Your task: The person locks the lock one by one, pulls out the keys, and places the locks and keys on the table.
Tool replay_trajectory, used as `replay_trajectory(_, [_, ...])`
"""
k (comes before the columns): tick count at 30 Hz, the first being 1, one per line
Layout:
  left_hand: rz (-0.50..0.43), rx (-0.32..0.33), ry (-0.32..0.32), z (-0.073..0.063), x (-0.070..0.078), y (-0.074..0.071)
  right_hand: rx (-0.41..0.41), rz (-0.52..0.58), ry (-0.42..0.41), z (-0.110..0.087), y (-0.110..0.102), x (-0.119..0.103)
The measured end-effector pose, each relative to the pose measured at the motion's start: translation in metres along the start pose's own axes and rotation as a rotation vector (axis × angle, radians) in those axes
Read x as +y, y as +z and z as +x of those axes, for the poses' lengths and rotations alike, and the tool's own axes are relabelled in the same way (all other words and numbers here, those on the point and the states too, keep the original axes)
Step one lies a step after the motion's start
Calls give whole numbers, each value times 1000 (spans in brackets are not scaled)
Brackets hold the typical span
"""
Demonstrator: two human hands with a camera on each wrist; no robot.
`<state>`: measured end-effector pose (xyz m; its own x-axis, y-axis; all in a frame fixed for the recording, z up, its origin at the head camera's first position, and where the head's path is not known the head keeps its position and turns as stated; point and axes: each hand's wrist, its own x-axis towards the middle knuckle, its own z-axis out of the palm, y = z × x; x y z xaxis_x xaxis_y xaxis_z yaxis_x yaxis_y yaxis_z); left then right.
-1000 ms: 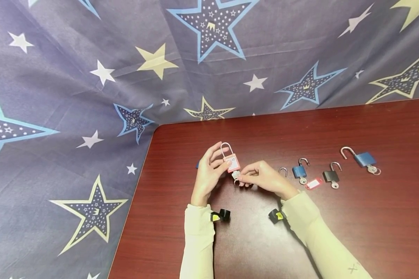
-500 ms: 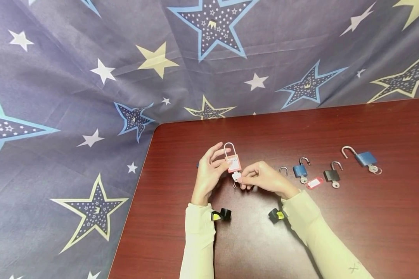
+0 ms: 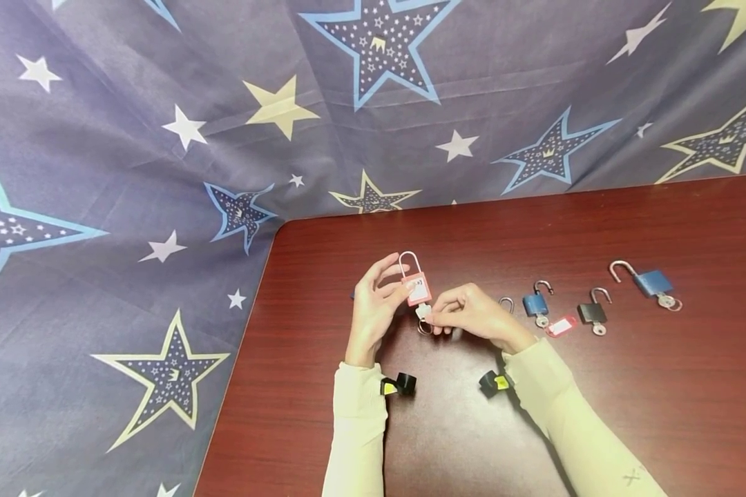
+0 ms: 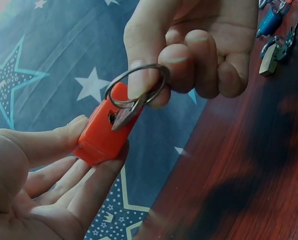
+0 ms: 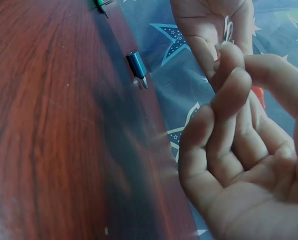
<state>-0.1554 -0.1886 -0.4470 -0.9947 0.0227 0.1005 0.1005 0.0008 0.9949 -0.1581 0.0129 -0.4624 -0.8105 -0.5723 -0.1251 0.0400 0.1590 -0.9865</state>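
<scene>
A red padlock [image 3: 420, 293] with a white label is held up over the table, its shackle [image 3: 409, 254] pointing away from me. My left hand [image 3: 373, 314] grips the body between thumb and fingers. At the padlock's bottom, a silver key [image 4: 127, 115] sits at the keyhole; how deep it goes is unclear. My right hand [image 3: 472, 314] pinches the key between thumb and forefinger. From the key hangs a metal ring [image 4: 165, 77], looping round the thumb tip in the left wrist view. In the right wrist view, fingers mostly hide the padlock.
Right of my hands lie a small blue padlock [image 3: 534, 304], a black padlock [image 3: 592, 313] and a larger blue padlock [image 3: 653, 283], shackles open, with keys. A red key tag [image 3: 561, 326] lies among them. Another shackle [image 3: 506, 301] shows behind my right hand. A starred cloth [image 3: 348, 138] hangs behind.
Both hands and the red padlock have shifted slightly to the right. The ring has swung and shows more fully below the key. The grips stay the same.
</scene>
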Motion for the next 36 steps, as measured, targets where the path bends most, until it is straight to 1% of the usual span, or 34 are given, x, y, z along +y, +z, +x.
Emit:
replay_trajectory(8, [-36, 77, 8, 2, -1, 4, -19, 12, -16, 2, -3, -2])
replay_trajectory(11, [-27, 94, -11, 3, 0, 5, -22, 23, -13, 2, -3, -3])
replay_trajectory(12, [-25, 109, -20, 3, 1, 5, -32, 26, -8, 2, -2, -3])
replay_trajectory(14, [-15, 176, -21, 5, 2, 3, -76, 15, -13, 1, 0, -2])
replay_trajectory(17, [-30, 308, 1, 7, 7, -1, -168, -12, -43, 1, 6, -2])
replay_trajectory(18, [-38, 344, 10, 8, 9, -3, -199, -20, -57, 1, 9, -2])
replay_trajectory(19, [-42, 364, 21, 8, 10, -4, -220, -30, -71, 1, 11, -3])
replay_trajectory(21, [-50, 359, 27, 7, 12, -7, -237, -33, -81, 1, 14, -3])
replay_trajectory(23, [-44, 329, 26, 7, 13, -7, -239, -36, -79, 1, 15, -4])
replay_trajectory(25, [-39, 305, 22, 7, 11, -6, -239, -40, -74, 0, 15, -4])
replay_trajectory(28, [-42, 297, 15, 7, 8, -6, -240, -48, -80, 0, 16, -2])
replay_trajectory(33, [-63, 343, -29, 7, 2, -4, -220, -71, -104, 2, 20, 6])
replay_trajectory(36, [-49, 365, -66, 8, -2, -2, -185, -136, -113, 4, 23, 8])
